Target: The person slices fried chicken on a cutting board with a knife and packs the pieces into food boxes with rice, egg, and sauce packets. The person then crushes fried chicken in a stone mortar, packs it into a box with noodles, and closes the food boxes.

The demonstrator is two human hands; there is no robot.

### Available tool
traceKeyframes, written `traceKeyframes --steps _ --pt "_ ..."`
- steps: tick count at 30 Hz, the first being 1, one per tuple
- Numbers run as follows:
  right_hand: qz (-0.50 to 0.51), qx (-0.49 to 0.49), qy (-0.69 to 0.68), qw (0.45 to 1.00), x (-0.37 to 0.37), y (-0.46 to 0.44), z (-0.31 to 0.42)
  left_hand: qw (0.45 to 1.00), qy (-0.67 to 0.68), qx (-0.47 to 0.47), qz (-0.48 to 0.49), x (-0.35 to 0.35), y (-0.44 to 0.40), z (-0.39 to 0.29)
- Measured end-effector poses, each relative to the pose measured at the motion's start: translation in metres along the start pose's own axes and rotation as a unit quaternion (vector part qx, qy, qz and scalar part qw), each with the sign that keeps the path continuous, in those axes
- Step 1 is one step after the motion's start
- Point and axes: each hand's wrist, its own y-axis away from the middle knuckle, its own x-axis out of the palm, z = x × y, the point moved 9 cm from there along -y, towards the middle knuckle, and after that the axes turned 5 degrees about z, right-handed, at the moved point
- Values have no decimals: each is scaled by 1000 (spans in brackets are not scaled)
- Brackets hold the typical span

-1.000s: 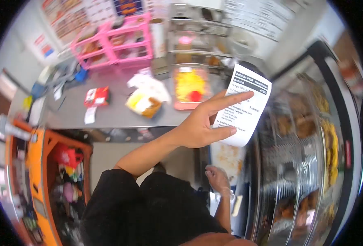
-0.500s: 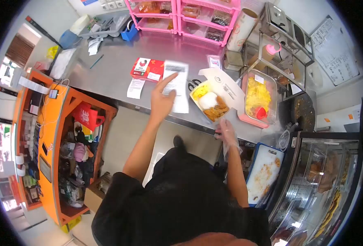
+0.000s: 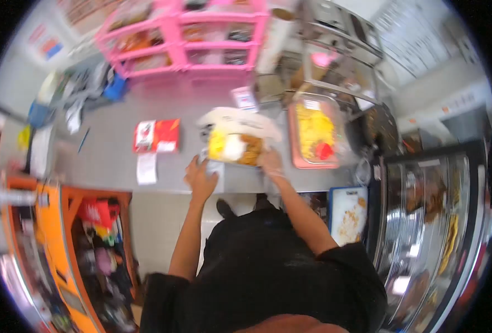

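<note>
On the desk (image 3: 107,166), a red carton (image 3: 156,136) is set left of the left grip (image 3: 200,176), which is held open, fingers spread, near a paper receipt (image 3: 216,168). Between the grips, an open rice meal box (image 3: 239,119) is touched at its right side by the right grip (image 3: 270,162); how tightly cannot be told.

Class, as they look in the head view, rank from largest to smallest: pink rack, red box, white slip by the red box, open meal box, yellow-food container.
1. Pink rack
2. Open meal box and yellow-food container: too alike to rank
3. Red box
4. White slip
</note>
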Motion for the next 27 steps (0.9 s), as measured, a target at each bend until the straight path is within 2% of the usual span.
traceKeyframes --steps 2,3,7,9,11,13,14,15,16,17,18,19,20,21,22,23,24,26,27 --pt "-11 -75 -70 995 9 -21 14 1000 19 -9 16 -2 -7 -2" --pt "-16 -82 -107 991 2 -22 23 999 45 -21 21 -6 -11 -4" --pt "42 -17 -182 982 -26 -23 31 999 39 -26 16 4 -24 11" --pt "142 -110 -124 976 -49 -17 34 999 18 -22 14 11 -20 19" --pt "322 -232 -20 918 -64 -9 16 999 -25 -30 0 10 -13 18" --pt "457 -185 -162 855 -176 20 5 999 -23 -34 -30 7 -8 9" --pt "426 -253 -298 816 -228 9 -16 998 -8 -26 -49 5 -5 8" --pt "403 -325 -419 746 -282 1 -40 998 9 -18 -67 5 -2 6" --pt "348 -342 -480 729 -321 -25 -72 996 13 -12 -85 1 1 -1" --pt "295 -188 -369 861 -353 -68 -113 994 18 -6 -104 -1 2 -10" --pt "221 -145 -372 890 -421 -82 -124 990 64 -43 -115 0 6 -7" --pt "179 -211 -397 875 -466 -121 -149 983 109 -80 -125 1 12 -1" --pt "11 -158 -378 912 -515 -153 -181 979 100 -94 -148 0 20 0" --pt "-108 -59 -371 921 -544 -201 -239 975 88 -111 -172 -2 28 0" --pt "-151 -21 -285 946 -570 -267 -305 974 61 -137 -170 -3 32 -2" --pt "-265 8 -117 957 -594 -304 -343 971 31 -168 -167 -9 41 -9" --pt "-367 33 56 928 -613 -322 -360 966 2 -200 -164 -11 52 -13" --pt "-156 121 199 960 -596 -353 -389 964 -44 -201 -168 -12 66 -23" --pt "-178 95 260 944 -577 -396 -446 960 -54 -215 -168 -14 72 -31"
